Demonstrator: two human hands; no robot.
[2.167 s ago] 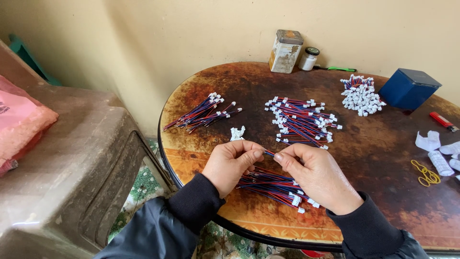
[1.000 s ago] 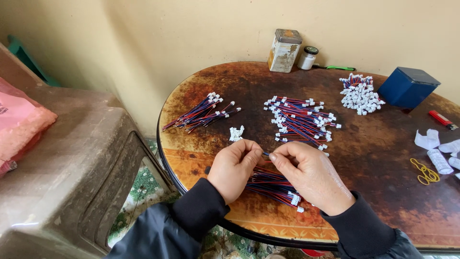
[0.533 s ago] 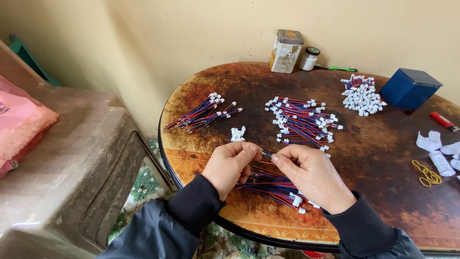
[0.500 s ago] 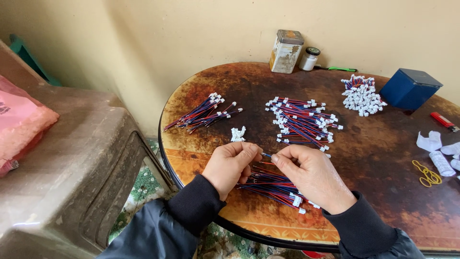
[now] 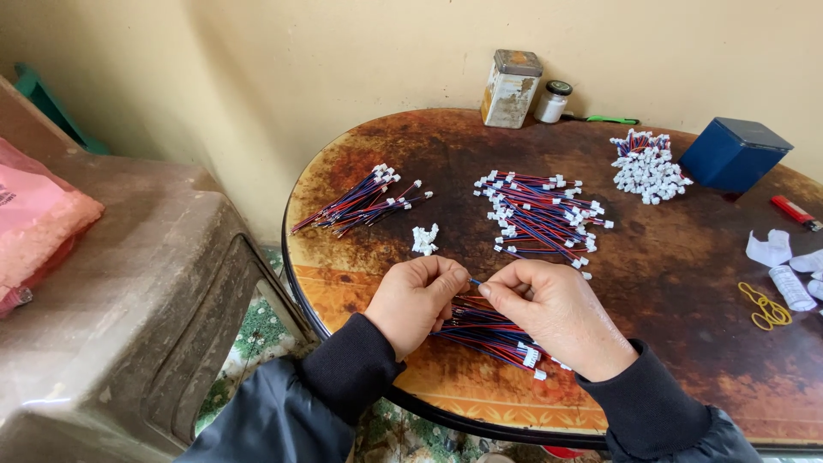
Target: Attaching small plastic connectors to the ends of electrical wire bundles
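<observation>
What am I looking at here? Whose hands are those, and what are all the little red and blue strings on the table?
There is no machine here. A person wears a camera on their head, so you look down at their own two hands. The left hand and the right hand pinch one thin wire between their fingertips. Under the hands lies a bundle of red and blue wires with small white plugs on the ends. The round brown table also holds two more wire piles, a heap of white plugs, a blue box, an old tin, a red lighter and yellow rubber bands.
</observation>
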